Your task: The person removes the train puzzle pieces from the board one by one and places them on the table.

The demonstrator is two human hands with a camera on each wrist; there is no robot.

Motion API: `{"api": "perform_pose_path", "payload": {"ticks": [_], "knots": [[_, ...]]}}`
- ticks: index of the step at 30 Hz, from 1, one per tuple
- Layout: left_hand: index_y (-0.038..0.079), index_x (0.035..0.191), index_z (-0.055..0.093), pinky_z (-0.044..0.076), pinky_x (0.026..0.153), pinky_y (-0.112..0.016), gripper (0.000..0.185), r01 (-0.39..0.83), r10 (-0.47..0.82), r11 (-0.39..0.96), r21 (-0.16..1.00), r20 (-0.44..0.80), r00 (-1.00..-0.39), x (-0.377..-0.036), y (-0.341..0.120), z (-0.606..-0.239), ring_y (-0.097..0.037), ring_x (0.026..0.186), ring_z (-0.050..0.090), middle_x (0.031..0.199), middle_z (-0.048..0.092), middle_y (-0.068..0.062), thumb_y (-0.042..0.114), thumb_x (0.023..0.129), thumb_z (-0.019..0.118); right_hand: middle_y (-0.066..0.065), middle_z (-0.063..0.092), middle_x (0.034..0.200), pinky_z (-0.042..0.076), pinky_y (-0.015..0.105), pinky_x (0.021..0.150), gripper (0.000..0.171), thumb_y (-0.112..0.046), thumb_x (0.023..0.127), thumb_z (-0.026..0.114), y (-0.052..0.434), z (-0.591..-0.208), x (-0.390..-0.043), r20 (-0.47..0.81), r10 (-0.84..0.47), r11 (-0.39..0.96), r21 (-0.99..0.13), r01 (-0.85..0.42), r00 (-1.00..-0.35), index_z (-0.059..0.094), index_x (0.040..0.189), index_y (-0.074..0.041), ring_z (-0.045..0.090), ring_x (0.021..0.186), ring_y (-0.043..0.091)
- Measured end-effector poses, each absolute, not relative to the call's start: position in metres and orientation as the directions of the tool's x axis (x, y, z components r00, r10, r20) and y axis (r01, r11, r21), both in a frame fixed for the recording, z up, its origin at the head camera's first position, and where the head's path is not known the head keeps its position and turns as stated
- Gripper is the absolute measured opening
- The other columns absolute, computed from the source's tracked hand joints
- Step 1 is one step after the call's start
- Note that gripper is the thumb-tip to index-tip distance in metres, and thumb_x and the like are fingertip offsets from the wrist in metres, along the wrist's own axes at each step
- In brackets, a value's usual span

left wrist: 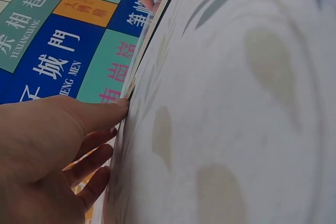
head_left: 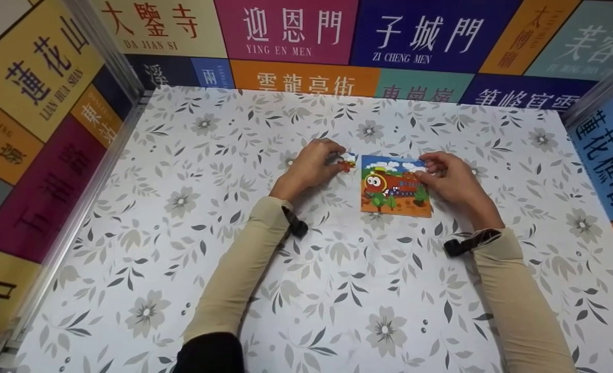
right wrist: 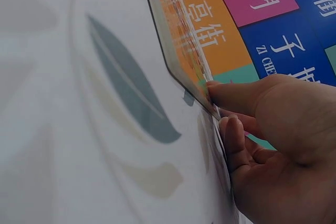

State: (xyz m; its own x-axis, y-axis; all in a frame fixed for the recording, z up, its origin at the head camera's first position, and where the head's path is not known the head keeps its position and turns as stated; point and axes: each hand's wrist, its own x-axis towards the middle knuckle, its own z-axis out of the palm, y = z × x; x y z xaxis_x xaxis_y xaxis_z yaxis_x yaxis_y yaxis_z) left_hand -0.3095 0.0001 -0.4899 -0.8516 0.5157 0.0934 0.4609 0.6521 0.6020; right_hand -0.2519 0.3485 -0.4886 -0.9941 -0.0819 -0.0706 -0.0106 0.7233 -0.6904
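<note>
Item: jigsaw puzzle (head_left: 395, 185), a flat square board printed with a cartoon red train under blue sky and white clouds, orange ground along its near edge. It lies flat on the floral tablecloth (head_left: 192, 269), right of the centre of the table and toward the far half.

Item: loose puzzle piece (head_left: 347, 161), small, showing cloud white and a spot of red. It sits just beside the puzzle's far left corner, at the fingertips of the left hand (head_left: 311, 167). That hand rests on the cloth with fingers curled round the piece and pinching it; the left wrist view shows only its thumb (left wrist: 107, 113) stretched out and low along the cloth.

Item: right hand (head_left: 448, 178), set against the right edge of the puzzle. Its fingers are bent, the thumb (right wrist: 236, 97) pressing the board's rim, grasping the edge.

Item: both forearms in beige sleeves (head_left: 244, 269), each with a dark strap at the wrist.

Surround: wall panels (head_left: 285, 31) in many colours carrying Chinese characters stand along the left, far and right sides of the table.
</note>
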Motion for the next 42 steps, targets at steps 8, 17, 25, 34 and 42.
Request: {"api": "perform_pose_path", "payload": {"ticks": [8,17,25,34,42], "knots": [[0.013,0.132,0.066,0.041,0.111,-0.032,0.042,0.476,0.525,0.636,0.607,0.111,-0.844,-0.31,-0.001,-0.491,-0.019,0.125,0.056,0.131,0.066,-0.002,0.025,0.093,0.073,0.007,0.059,0.113,0.042,0.015,0.076,0.051,-0.04,0.094,0.069,0.35,-0.489,-0.252,-0.059,-0.092,0.722,-0.692,-0.026,-0.994,0.059,0.137,-0.015,0.054,0.094,0.017],[0.008,0.133,0.064,0.041,0.111,-0.034,0.044,0.502,0.553,0.621,0.602,0.118,-0.825,-0.309,-0.002,-0.49,-0.022,0.126,0.056,0.132,0.065,-0.007,0.024,0.093,0.073,0.008,0.059,0.113,0.042,0.014,0.075,0.051,-0.039,0.094,0.07,0.351,-0.492,-0.253,-0.055,-0.089,0.723,-0.69,-0.027,-0.994,0.058,0.137,-0.014,0.054,0.095,0.017],[0.006,0.142,0.054,0.04,0.112,-0.034,0.056,0.485,0.534,0.656,0.579,0.098,-0.84,-0.307,0.004,-0.484,-0.025,0.13,0.053,0.136,0.061,-0.009,0.025,0.093,0.071,0.005,0.058,0.111,0.043,0.019,0.077,0.051,-0.039,0.093,0.071,0.351,-0.492,-0.253,-0.066,-0.079,0.727,-0.686,-0.012,-0.995,0.058,0.138,-0.017,0.053,0.095,0.017],[0.008,0.145,0.052,0.04,0.111,-0.034,0.055,0.508,0.539,0.633,0.584,0.138,-0.831,-0.294,0.028,-0.471,-0.022,0.132,0.05,0.142,0.057,-0.006,0.03,0.096,0.066,0.004,0.058,0.111,0.043,0.02,0.076,0.051,-0.04,0.094,0.07,0.351,-0.492,-0.254,-0.067,-0.078,0.727,-0.687,-0.011,-0.995,0.058,0.138,-0.018,0.053,0.094,0.017],[0.009,0.146,0.051,0.036,0.116,-0.03,0.054,0.536,0.619,0.598,0.596,0.081,-0.781,-0.285,0.059,-0.472,-0.02,0.137,0.047,0.145,0.054,-0.006,0.032,0.099,0.063,0.005,0.058,0.109,0.041,0.017,0.073,0.05,-0.04,0.094,0.07,0.351,-0.492,-0.253,-0.048,-0.091,0.732,-0.681,-0.034,-0.995,0.06,0.136,-0.016,0.052,0.089,0.016]]}}
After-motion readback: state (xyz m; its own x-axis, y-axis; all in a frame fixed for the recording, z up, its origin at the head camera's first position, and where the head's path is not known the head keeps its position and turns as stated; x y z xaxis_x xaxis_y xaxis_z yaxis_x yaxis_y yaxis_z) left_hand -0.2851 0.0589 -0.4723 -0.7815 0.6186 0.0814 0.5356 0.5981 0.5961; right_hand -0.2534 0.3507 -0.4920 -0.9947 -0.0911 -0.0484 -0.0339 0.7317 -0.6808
